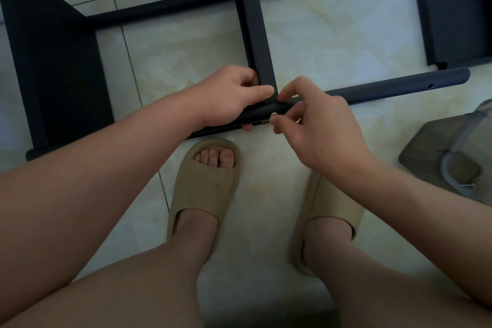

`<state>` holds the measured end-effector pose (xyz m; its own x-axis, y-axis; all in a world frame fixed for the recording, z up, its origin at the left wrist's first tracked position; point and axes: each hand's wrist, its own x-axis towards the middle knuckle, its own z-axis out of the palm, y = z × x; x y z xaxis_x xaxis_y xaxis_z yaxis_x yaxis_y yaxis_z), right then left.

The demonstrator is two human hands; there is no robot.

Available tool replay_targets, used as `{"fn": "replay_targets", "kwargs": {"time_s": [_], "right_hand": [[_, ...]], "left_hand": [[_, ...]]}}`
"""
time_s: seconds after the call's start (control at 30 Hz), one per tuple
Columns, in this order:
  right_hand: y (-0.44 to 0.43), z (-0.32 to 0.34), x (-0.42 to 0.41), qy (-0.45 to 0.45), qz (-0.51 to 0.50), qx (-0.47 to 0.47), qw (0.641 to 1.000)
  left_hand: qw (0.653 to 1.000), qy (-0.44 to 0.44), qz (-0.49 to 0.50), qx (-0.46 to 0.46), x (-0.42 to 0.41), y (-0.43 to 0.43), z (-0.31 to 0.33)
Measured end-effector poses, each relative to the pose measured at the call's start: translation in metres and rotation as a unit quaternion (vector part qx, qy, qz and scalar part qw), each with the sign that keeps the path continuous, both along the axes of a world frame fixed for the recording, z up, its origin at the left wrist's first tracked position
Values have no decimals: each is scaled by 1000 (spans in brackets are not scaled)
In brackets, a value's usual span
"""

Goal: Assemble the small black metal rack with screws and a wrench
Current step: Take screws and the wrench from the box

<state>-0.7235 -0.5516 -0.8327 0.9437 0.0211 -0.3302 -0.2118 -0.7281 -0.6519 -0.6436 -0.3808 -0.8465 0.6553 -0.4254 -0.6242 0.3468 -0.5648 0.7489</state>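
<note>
**Screw [273, 114] going in by hand at the rack's mid joint**

The rack [159, 16] lies flat on the tiled floor [319, 34], part-built, just ahead of the person's slippers [205, 189].

Well L of the grip sits the wide side panel [56, 61]. The near tube [386, 88] meets it down at the low L corner.

The left hand [231, 98] is wrapped round that tube. The thumb lies on top against the foot of the cross strip [253, 34], and the fingertips show underneath. It's a firm clamp, holding strip & tube in line.

Just R of it, nearly touching, the right hand [314, 120] pinches the small silver screw against the tube's near side.

**Handling, my guess:**
- The tube & sheet are steel, so stiff w/ no flex.
- It's prob. light enough to nudge one-handed.
- The paint looks smooth, so a bit slick.
- Best hold is right at the joint, as now.
- The screw is tiny, easy to fumble, and would roll on tile.

**Direction:**
- The tube's long axis runs low-L to high-R across the person, w/ its rounded end pointing R, well past the grip.
- There's an empty hole [430, 86] near that end.
- The strip runs away from the person, approx. square to the tube.
- The screw head seems to face the person w/ the shank going into the tube, but it's too small to be sure.

Far R are a loose panel [452, 8] & a clear plastic tub [436, 146]. Can't spot a wrench.
</note>
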Motion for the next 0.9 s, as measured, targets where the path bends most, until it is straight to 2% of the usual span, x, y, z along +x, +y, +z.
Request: {"fn": "replay_targets", "kwargs": {"time_s": [0.07, 0.17, 0.4, 0.63, 0.77, 0.9], "right_hand": [[-1, 4, 8, -6, 32, -83, 996], [0, 6, 23, -23, 60, -137, 988], [6, 3, 54, -68, 121, -164, 977], [-26, 29, 22, -10, 164, -122, 979], [-67, 52, -8, -4, 199, -205, 958], [-122, 70, -37, 22, 205, -292, 934]], "left_hand": [[1000, -13, -6, 9, 1, 0, 0], [999, -28, -5, 20, 10, 2, 4], [996, -48, 27, 67, 32, 10, 13], [979, -65, 71, 177, 24, 2, 51], [964, -131, -3, 229, 11, -25, 91], [945, -168, -156, 235, -11, -77, 125]]}}
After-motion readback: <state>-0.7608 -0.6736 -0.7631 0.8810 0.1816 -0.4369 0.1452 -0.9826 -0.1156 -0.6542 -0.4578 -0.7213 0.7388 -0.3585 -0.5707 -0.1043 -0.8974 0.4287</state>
